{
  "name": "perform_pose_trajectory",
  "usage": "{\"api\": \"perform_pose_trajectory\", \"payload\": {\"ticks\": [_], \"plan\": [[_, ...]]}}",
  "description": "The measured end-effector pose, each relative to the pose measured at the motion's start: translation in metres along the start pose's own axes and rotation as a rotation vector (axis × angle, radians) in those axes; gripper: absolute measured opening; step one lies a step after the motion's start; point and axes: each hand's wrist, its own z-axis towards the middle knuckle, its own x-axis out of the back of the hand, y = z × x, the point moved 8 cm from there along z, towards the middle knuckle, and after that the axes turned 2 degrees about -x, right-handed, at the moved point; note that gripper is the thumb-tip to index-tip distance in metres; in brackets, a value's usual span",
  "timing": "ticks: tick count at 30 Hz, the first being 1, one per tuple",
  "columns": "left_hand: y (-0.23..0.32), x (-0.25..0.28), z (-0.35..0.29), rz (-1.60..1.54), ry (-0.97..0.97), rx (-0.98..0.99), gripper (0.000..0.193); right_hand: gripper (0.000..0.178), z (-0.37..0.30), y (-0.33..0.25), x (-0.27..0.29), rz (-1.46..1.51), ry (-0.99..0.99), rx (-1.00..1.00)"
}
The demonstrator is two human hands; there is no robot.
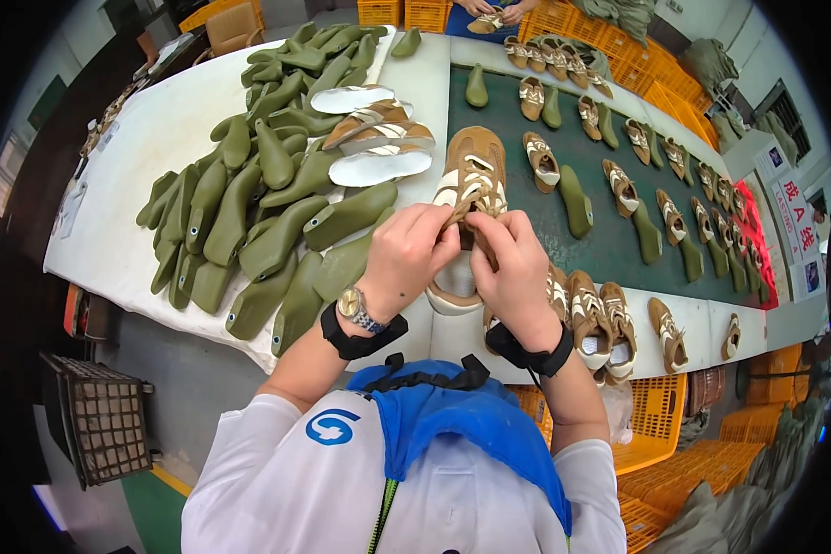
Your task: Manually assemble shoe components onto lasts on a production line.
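Between left hand (406,254) and right hand (517,270) lies a brown sneaker (475,159).

A tan shoe (476,148) with white stripes points its toe away, between the left hand (404,254) and right hand (519,277), its brown laces (476,187) pinched by both.
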Motion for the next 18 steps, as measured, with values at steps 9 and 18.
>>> {"api": "perform_pose_trajectory", "payload": {"ticks": [9,18], "plan": [[-0.006,0.015,0.010,-0.029,0.117,-0.015,0.013,0.013,0.002,0.005,0.001,0.226,-0.255,-0.036],[-0.017,-0.005,0.006,-0.172,0.001,0.186,0.021,0.023,0.003,0.025,0.018,0.267,-0.022,-0.109]]}}
